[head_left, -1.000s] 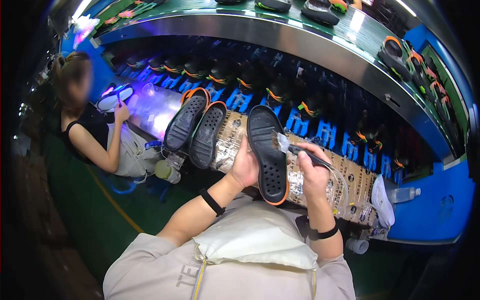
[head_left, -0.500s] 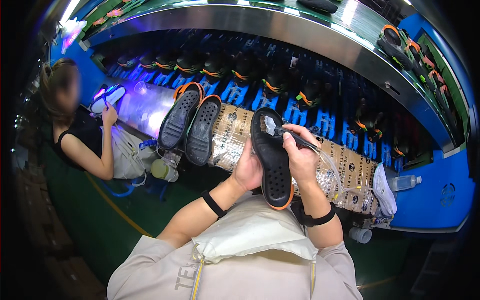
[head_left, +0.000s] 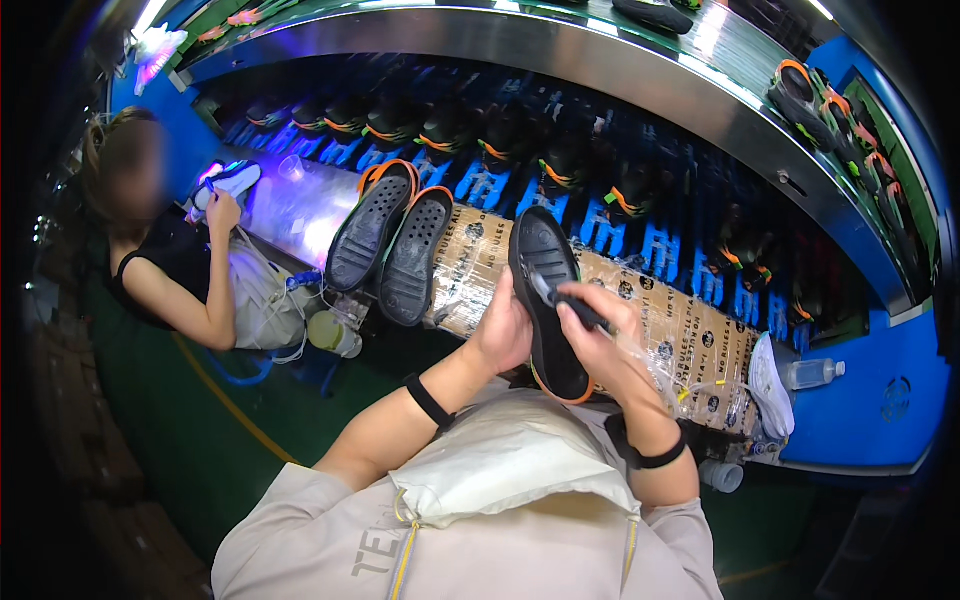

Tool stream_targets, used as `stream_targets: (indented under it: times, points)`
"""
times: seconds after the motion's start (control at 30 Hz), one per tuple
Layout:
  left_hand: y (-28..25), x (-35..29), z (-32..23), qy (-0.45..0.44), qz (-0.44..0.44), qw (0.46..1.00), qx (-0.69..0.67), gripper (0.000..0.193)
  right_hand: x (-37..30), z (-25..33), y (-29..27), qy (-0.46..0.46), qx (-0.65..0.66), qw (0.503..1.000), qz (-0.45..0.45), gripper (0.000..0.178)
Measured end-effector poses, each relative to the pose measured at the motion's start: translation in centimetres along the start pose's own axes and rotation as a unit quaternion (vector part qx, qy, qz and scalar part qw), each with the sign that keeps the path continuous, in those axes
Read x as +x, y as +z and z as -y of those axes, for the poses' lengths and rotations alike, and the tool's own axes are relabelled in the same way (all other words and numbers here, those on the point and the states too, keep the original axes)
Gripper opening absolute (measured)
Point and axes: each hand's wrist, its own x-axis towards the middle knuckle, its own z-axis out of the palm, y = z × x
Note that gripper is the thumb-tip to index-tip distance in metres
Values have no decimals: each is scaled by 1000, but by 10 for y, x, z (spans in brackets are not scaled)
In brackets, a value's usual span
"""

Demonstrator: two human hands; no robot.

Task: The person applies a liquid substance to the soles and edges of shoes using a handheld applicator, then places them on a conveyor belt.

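A black shoe sole with an orange edge (head_left: 543,240) stands tilted in front of me, inner side toward me. My left hand (head_left: 503,330) is closed on its left side, fingers partly hidden behind it. My right hand (head_left: 608,330) pinches a dark-handled brush (head_left: 592,314), from which a clear tube runs down to the right. The brush's pale tip touches the middle of the sole. Just left of it, two similar black soles, the nearer (head_left: 415,262) and the farther (head_left: 372,222), lie side by side on the bench.
Cardboard under clear wrap covers the bench (head_left: 474,240). A white sole (head_left: 769,388) and a clear bottle (head_left: 813,374) are at its right end. Behind stands a rack of dark shoe parts on blue holders (head_left: 603,226), under a metal-edged conveyor (head_left: 560,62). A co-worker (head_left: 185,280) sits at left.
The brush has moved from the far end of the sole down toward its middle. The white patch at that end no longer shows. My view has shifted slightly.
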Motion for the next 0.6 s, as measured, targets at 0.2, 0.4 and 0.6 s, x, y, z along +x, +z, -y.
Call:
stream_targets:
  times: [0.2,0.4,0.6]
  points:
    - [-1,9,-18,-15,0,1000,-24,87,7,19,-62,71,2,973,219,27]
    - [24,0,6,12,32,999,41,77,20,5,-26,-29,65,996,-57,28]
    - [12,-3,-5,-42,-34,998,-23,83,24,-6,-29,-17,248,968,33,29]
